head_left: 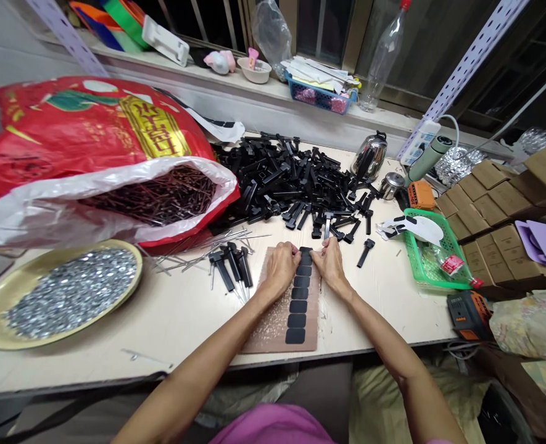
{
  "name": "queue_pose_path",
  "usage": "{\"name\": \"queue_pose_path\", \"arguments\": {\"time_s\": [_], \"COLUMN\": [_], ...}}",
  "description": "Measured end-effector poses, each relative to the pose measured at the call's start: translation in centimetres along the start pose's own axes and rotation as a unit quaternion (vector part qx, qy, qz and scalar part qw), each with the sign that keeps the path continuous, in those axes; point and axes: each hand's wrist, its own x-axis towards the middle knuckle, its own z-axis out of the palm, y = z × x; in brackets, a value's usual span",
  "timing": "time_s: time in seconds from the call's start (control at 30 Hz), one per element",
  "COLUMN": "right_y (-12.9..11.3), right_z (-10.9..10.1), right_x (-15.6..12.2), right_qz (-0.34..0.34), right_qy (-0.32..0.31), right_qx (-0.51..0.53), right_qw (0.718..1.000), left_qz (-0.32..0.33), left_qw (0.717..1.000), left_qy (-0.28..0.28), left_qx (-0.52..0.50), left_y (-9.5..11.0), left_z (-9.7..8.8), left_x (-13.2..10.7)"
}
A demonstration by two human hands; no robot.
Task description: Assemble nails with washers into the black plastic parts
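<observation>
A strip of black rounded-square stickers (297, 306) runs lengthwise along a brown board (266, 330) in front of me. My left hand (282, 265) is closed in a pinch at the left edge of its far end. Opposite it, my right hand (330, 266) pinches at the right edge, fingertips close to the last sticker. Just beyond the right hand is a black T-shaped part (328, 226) with a shiny face; whether the hand touches it I cannot tell. Several black-handled pieces with metal rods (233, 268) lie left of the board.
A heap of black T-shaped parts (286, 176) spreads behind the board. At left are a red bag (92, 123) of thin rods and a yellow dish (136, 271) of small metal bits. A green basket (439, 280), metal pot (369, 157) and cardboard boxes (490, 216) stand right.
</observation>
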Motion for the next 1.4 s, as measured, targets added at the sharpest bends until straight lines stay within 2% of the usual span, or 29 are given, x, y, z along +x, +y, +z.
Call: {"name": "queue_pose_path", "arguments": {"time_s": [0.13, 0.3, 0.4, 0.53, 0.7, 0.8, 0.97, 1.13, 1.2, 1.3, 1.4], "right_y": [-0.7, -1.5, -1.5, -1.2, -0.6, -0.4, 0.2, 0.5, 0.5, 0.3, -0.3], "right_z": [-0.5, -0.9, -1.3, -1.9, -2.3, -2.3, -2.0, -1.8, -2.0, -2.6, -3.3], "right_x": [-0.5, -0.6, -0.1, 0.8, 2.2, 3.1, 3.2, 2.5, 2.2, 1.5, 0.2], "right_qz": [-0.026, -0.038, -0.063, -0.092, -0.143, -0.143, -0.121, -0.101, -0.105, -0.118, -0.145], "right_qy": [-0.039, -0.101, -0.142, -0.184, -0.223, -0.245, -0.220, -0.187, -0.174, -0.152, -0.154], "right_qx": [-0.057, -0.139, -0.151, -0.141, -0.099, -0.068, -0.015, -0.009, -0.018, -0.032, -0.105], "right_qw": [0.997, 0.984, 0.976, 0.968, 0.959, 0.957, 0.968, 0.977, 0.979, 0.981, 0.972], "left_qz": [-0.008, 0.175, 0.230, 0.233, 0.173, 0.150, 0.136, 0.155, 0.178, 0.228, 0.284], "left_qw": [0.997, 0.975, 0.966, 0.971, 0.984, 0.986, 0.987, 0.985, 0.983, 0.973, 0.956], "left_qy": [0.052, 0.116, 0.112, 0.056, -0.006, -0.031, -0.037, -0.029, -0.020, 0.028, 0.073], "left_qx": [0.061, 0.066, 0.042, 0.019, 0.046, 0.072, 0.080, 0.064, 0.047, 0.009, 0.000], "left_y": [-0.6, -2.0, -3.0, -3.8, -3.1, -2.7, -2.7, -3.3, -3.8, -4.5, -5.0], "left_z": [0.1, 1.5, 2.3, 2.7, 2.2, 1.9, 1.9, 2.3, 2.3, 2.3, 2.6], "left_x": [-0.4, 0.2, 1.2, 2.3, 2.6, 2.6, 2.8, 3.3, 3.4, 2.8, 1.4]}}
